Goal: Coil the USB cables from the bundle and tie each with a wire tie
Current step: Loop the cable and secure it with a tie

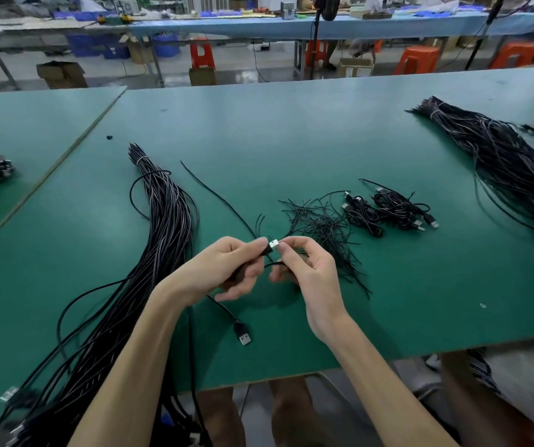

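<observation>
- Held above the near middle of the green table mat (291,140): one thin black USB cable (273,263), with its silver metal USB plug (273,244) between the two hands.
- Left hand (227,269): thumb and forefinger clamped on the black moulded body just behind the plug, remaining fingers curled underneath.
- Right hand (304,272): thumb and forefinger pinched at the plug's metal tip, lower fingers curled round a loop of the same cable.
- Left of the hands, a long bundle of black cables (165,221), bound near its far end with a pale band and trailing off the near table edge.
- Just below the left hand, flat on the mat, a loose black-and-silver USB plug (243,333) on its own lead.
- Beyond the right hand, a scattered pile of thin black wire ties (320,227).
- Just right of that pile, a few small coiled black cables (388,209), bunched together.
- Far right, well apart, a second large black cable bundle (501,156).
- Behind the table, orange plastic stools (415,59) on the floor.
</observation>
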